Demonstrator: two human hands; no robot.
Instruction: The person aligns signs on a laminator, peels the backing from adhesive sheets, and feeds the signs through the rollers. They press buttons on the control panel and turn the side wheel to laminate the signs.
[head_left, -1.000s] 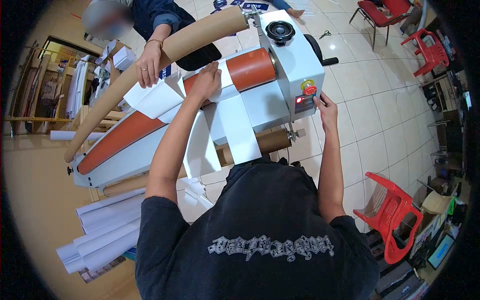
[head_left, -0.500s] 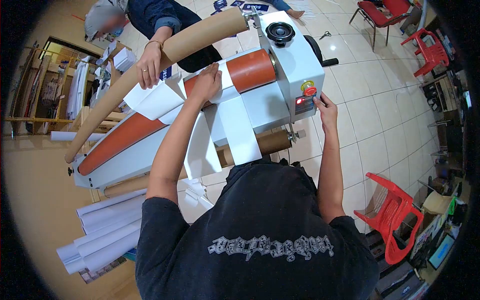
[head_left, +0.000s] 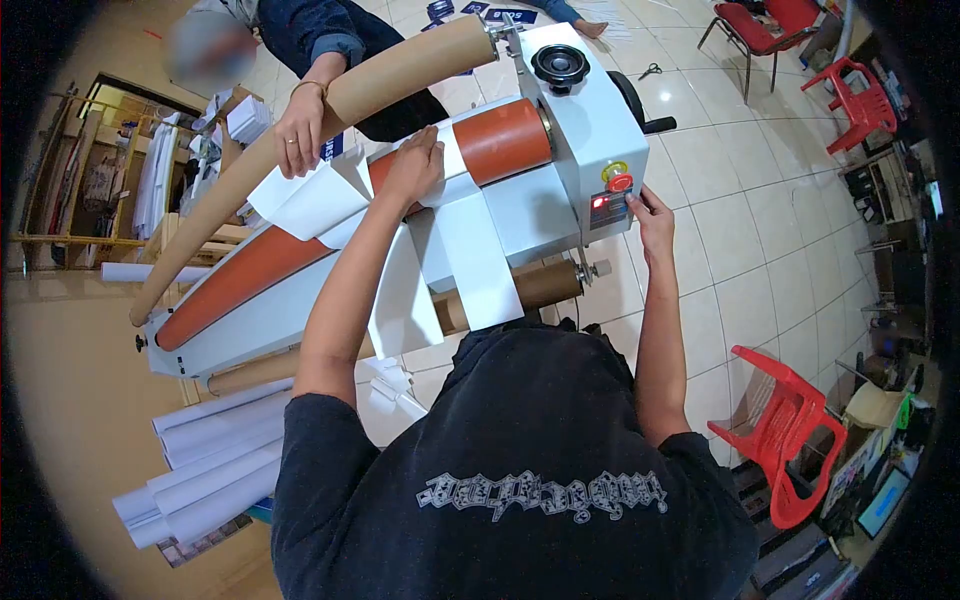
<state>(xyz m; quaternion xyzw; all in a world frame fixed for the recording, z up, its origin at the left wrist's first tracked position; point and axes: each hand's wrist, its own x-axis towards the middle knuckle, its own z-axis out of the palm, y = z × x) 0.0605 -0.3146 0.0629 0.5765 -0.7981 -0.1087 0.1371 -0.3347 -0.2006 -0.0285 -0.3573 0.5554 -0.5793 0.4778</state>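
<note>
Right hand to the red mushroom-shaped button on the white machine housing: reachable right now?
Looks like yes. The right hand is at the edge of the housing, just below the button, and nothing visible lies between them.

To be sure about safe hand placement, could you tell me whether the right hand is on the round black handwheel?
No, the right hand is at the small dark control panel below the red round button.
</note>
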